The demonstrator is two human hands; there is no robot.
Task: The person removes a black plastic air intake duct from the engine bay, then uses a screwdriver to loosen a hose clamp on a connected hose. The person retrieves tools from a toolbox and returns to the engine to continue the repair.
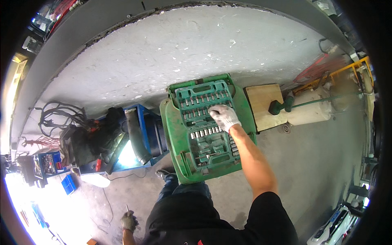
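Observation:
An open green socket set case (212, 143) lies on the green lid of a wheeled bin (175, 153). Rows of sockets and bits fill its upper half, with more silver sockets below. My right hand (223, 116), in a whitish glove, reaches over the upper half by the second row of sockets. Its fingers are bent together at the row, and whatever they grip is hidden. Low at the left, away from the case, my left hand (129, 221) hangs in a dirty glove. It is closed around a thin metal rod (127, 208) that sticks up from the fingers.
Left of the bin stands a blue cart (143, 122) with black hoses (136, 136) and a bright lamp on it. To the right are a wooden board (265, 107), a green long-handled tool (281, 106) and a whitish container (312, 107). A grey wall (175, 53) rises behind.

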